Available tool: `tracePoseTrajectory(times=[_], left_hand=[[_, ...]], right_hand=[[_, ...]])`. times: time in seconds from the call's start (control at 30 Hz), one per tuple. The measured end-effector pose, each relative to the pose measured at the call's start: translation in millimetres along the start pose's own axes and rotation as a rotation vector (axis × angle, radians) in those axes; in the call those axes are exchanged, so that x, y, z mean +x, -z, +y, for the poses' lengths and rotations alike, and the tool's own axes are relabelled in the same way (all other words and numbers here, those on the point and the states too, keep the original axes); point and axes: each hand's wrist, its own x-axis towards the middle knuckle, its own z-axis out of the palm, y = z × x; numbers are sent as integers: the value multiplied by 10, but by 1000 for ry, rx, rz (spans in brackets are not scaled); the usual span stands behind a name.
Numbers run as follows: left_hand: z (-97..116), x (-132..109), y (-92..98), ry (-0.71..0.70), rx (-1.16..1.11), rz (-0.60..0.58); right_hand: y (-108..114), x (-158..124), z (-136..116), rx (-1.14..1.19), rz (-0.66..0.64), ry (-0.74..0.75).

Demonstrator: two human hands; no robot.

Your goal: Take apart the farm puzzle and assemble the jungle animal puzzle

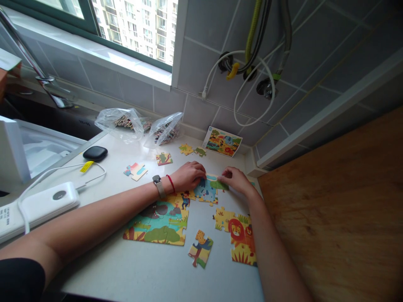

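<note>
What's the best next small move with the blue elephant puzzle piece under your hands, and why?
I'd probably press the blue elephant puzzle piece down gently with your left hand and right hand, seating it against the assembled puzzle section. Both hands are already on it and it lies along that section's upper edge, though I can't tell whether it's fully locked.

- Assembled cardboard jigsaw section (157, 222): teal water, green bushes, yellow ground
- Cardboard lion jigsaw section (242, 241): red-maned lion, green and orange leaves on yellow
- Cardboard elephant jigsaw piece (204, 191): blue elephant, pale blue background
- Glossy rectangular picture card (222, 141): green, yellow and blue scene
- Thin cord bracelet (170, 183): red
- Rounded plastic case (95, 153): black
- Square ceramic wall tiles (201, 111): grey, pale grout lines
</note>
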Motion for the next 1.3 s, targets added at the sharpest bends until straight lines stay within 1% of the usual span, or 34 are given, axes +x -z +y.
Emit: tracePoseTrajectory(times=[0.1,0.13,0.17,0.23,0.33,0.43,0.5,0.57,0.6,0.73,0.77,0.83,0.93,1.03,1.17,1.3], left_hand=[[-5,19,27,-20,-8,-19],[-9,27,40,-28,-8,-28],[-14,36,55,-38,-7,-42],[-24,55,91,-56,-5,-76],[-23,80,157,-84,-23,-131],[6,82,226,-97,-25,-189],[18,63,280,-92,-9,-267],[-1,28,358,-48,11,-364],[-24,7,410,0,28,-416],[-147,-59,679,301,190,-619],[-167,-66,740,362,242,-659],[-178,-66,822,435,330,-704],[-141,-52,839,464,395,-736],[-108,-43,809,473,408,-750],[-131,-37,823,475,422,-776],[-164,-40,852,472,417,-805]], right_hand=[[154,-22,25,10,65,-1],[199,-32,37,4,66,-9],[234,-45,46,-17,46,-20],[265,-73,53,-87,-39,-46],[233,-106,25,-171,-156,-77],[188,-120,-28,-189,-180,-86],[180,-124,-64,-206,-185,-87],[187,-130,-97,-230,-192,-88],[192,-133,-112,-244,-195,-89],[200,-144,-171,-300,-196,-95],[196,-146,-185,-311,-191,-94],[181,-149,-214,-322,-168,-87],[152,-152,-250,-347,-149,-61],[135,-152,-267,-396,-194,-24],[138,-148,-265,-418,-220,-4],[143,-152,-285,-431,-224,-22]])
